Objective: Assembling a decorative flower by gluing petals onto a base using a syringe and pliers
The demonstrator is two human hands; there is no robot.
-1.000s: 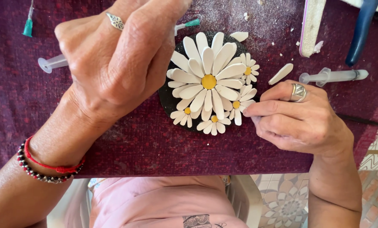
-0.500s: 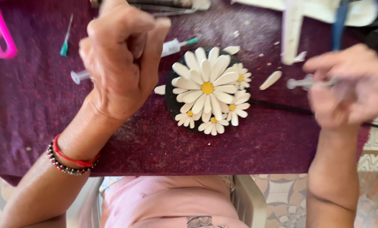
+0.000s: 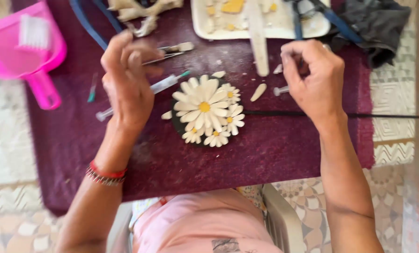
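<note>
Head view, looking down on a dark purple cloth (image 3: 275,154) spread over a table. Centre: a white daisy ornament (image 3: 205,110) with yellow centres, on a dark round base, lying flat. Left hand (image 3: 127,84), at nine o'clock from the daisy ornament, fingers curled, pinching metal tweezers (image 3: 169,50) that point toward two o'clock; a red and beaded bracelet (image 3: 104,173) on its wrist. Beneath that hand a clear syringe (image 3: 165,84) lies on the cloth, its green tip near the ornament's eleven o'clock edge. Right hand (image 3: 315,79), at three o'clock, loosely fisted; it seems closed on something small, though blur hides what. Just beside it, a second syringe end (image 3: 279,90) and a loose white petal (image 3: 258,92). At twelve o'clock, a white tray (image 3: 197,21) with scraps. At ten o'clock, off the cloth, a pink dustpan (image 3: 40,56) with a brush.
</note>
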